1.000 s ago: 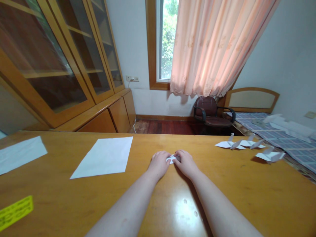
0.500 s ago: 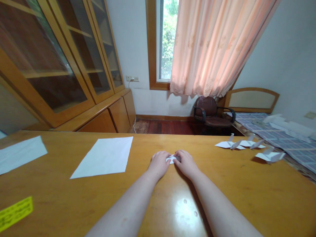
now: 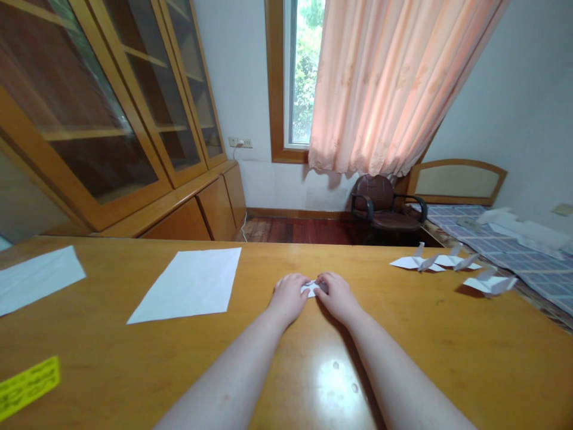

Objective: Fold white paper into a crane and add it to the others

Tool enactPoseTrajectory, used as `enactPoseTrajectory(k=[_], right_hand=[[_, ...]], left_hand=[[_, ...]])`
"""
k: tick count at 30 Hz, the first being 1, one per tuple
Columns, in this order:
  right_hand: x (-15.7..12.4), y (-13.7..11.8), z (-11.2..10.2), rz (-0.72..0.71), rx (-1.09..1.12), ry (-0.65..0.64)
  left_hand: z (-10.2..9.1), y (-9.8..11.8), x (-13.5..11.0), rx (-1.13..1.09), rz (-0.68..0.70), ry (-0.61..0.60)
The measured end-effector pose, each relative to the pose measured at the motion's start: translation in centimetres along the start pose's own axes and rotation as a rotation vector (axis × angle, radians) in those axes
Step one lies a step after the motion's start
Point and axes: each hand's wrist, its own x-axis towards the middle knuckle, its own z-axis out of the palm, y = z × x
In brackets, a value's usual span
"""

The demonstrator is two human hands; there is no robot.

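Between my two hands is a small piece of folded white paper (image 3: 311, 289) at the middle of the wooden table (image 3: 215, 358). My left hand (image 3: 290, 295) grips its left side, with the thumb along the near edge. The right side is pinched by my right hand (image 3: 336, 295), fingers curled over it. Much of the paper is hidden under the fingers, so its full shape does not show. Three folded paper cranes stand at the far right: one crane (image 3: 416, 261), a second crane (image 3: 455, 260) beside it, and a third crane (image 3: 489, 283) nearer me.
A flat white sheet (image 3: 192, 286) lies left of my hands, with another white sheet (image 3: 40, 279) at the far left. A yellow label with dark writing (image 3: 29, 387) is at the lower left. Beyond the table are a glass-door cabinet (image 3: 170, 179), an armchair (image 3: 382, 206) and a bed (image 3: 492, 233).
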Motion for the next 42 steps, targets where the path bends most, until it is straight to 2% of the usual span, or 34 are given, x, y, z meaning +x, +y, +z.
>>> enactPoseTrajectory(k=[5, 42], right_hand=[[-0.02, 0.05, 0.00, -0.018, 0.006, 0.010], [0.00, 0.03, -0.01, -0.014, 0.006, 0.008]], left_hand=[[0.36, -0.33, 0.04, -0.011, 0.029, 0.029], [-0.13, 0.18, -0.03, 0.004, -0.024, -0.011]])
